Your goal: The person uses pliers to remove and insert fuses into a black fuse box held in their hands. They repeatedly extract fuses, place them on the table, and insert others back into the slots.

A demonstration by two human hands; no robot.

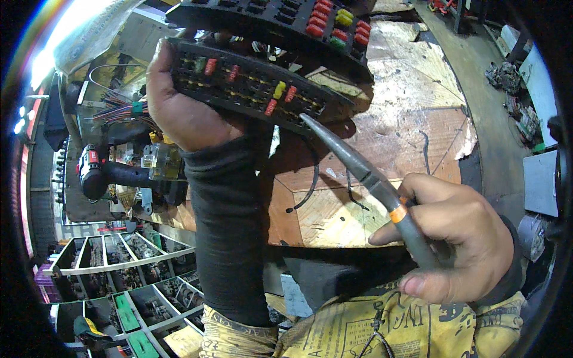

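- Here, I see the left hand (pixel 182 119) gripping the black fuse panel (pixel 248 90), its long axis slanting down rightward.
- The right hand (pixel 468 235) clasps pliers (pixel 371 177); the panel lies up-left, near their tips.

The head view looks out from the wearer's brow, through the left of two fisheye cameras set side by side, and faces steeply down over the workbench (pixel 382 134). The wearer's yellow printed garment (pixel 352 331) fills the near edge. The left hand (pixel 185 113) and right hand (pixel 459 232) sit close to the lens, with the fuse panel (pixel 250 92) far of centre. The wide field takes in the divided parts rack (pixel 128 261) at near left and the floor (pixel 507 149) at right; straight edges bow toward a dark round rim.
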